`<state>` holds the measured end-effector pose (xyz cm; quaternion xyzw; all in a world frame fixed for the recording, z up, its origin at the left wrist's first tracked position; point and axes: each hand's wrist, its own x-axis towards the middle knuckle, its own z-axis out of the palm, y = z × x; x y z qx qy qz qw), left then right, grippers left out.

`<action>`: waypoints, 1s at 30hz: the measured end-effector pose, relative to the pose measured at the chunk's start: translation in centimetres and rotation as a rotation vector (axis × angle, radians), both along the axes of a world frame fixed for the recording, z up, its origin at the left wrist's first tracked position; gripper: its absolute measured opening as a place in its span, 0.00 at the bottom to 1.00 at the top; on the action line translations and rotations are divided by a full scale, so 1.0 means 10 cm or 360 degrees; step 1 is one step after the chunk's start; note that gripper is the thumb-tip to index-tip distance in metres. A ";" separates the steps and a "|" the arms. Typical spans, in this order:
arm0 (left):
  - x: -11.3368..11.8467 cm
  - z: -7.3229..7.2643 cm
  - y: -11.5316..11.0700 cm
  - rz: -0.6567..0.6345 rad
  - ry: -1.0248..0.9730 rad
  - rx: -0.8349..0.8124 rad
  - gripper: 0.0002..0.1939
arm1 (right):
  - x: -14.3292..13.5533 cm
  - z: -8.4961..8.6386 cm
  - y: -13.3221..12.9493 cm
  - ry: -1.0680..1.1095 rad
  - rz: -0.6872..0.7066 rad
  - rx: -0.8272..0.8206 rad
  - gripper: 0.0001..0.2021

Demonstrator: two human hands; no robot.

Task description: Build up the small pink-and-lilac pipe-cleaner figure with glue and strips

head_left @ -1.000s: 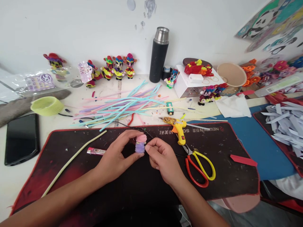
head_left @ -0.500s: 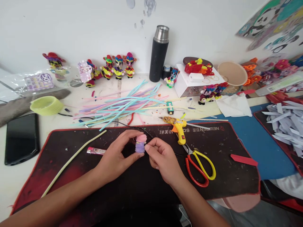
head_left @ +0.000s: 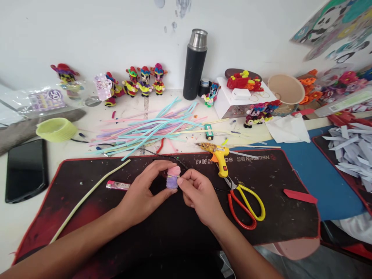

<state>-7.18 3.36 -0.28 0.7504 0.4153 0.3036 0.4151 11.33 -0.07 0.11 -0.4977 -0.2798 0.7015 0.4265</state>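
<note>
Between the thumb and fingers of my left hand (head_left: 145, 188) is a small coiled pipe-cleaner piece (head_left: 172, 183), upright, pink on top and purple below. A thin pale yellow pipe cleaner (head_left: 178, 176) shows between the two colours and leads to its right side. There my right hand (head_left: 197, 193) pinches with thumb and forefinger, seemingly on the yellow end; the fingertips hide most of it. Left of my hands lies a longer pale yellow pipe cleaner (head_left: 90, 195). A pink lighter (head_left: 117, 185) lies beside my left wrist.
A yellow hot glue gun (head_left: 219, 157) and scissors with red and yellow handles (head_left: 247, 205) lie right of my hands on the dark mat (head_left: 279, 217). Behind are loose pastel pipe cleaners (head_left: 151, 128), a black thermos (head_left: 194, 71) and several small figures (head_left: 145, 83). A phone (head_left: 26, 170) lies left.
The view has shifted very slightly. Both hands keep their hold, and the coiled piece stays almost in the same place.
</note>
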 end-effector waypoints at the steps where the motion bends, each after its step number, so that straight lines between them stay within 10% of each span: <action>1: 0.00 0.00 0.00 -0.0003 -0.0003 0.0008 0.21 | 0.00 0.00 0.00 0.0003 -0.0001 0.0002 0.19; 19: 0.00 -0.02 -0.01 0.0019 -0.0015 0.0010 0.21 | 0.00 -0.01 -0.01 -0.0002 -0.0009 0.0018 0.17; 30: -0.01 -0.03 0.01 0.0140 -0.0400 -0.0567 0.23 | 0.03 -0.09 -0.05 0.0087 -0.0113 0.0058 0.18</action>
